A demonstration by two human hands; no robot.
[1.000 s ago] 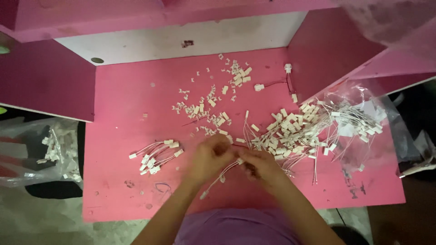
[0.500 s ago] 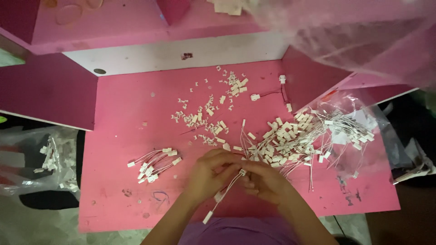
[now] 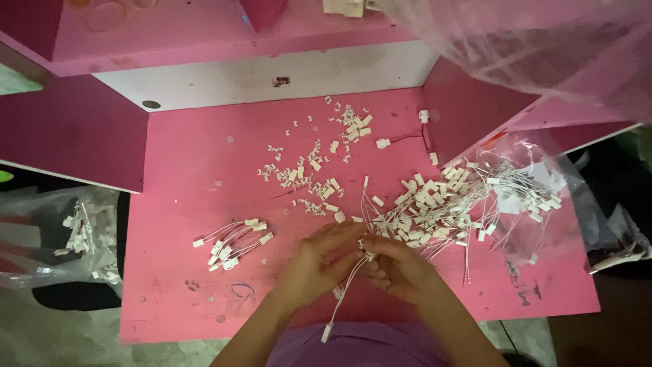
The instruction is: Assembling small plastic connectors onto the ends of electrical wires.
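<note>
Since 0.5 s ago the wire's point(image 3: 345, 292) free end hangs lower, twd you. Your left hand point(image 3: 319, 261) & right hand point(image 3: 401, 266) pinch it at desk's point(image 3: 176, 156) front. Small done bundle point(image 3: 231, 246) left; big pile point(image 3: 435, 207) remains.

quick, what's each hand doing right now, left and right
Left hand: closed, fingers pinching the white-wired connector lead.
Right hand: closed on the same lead, at its top end.
</note>
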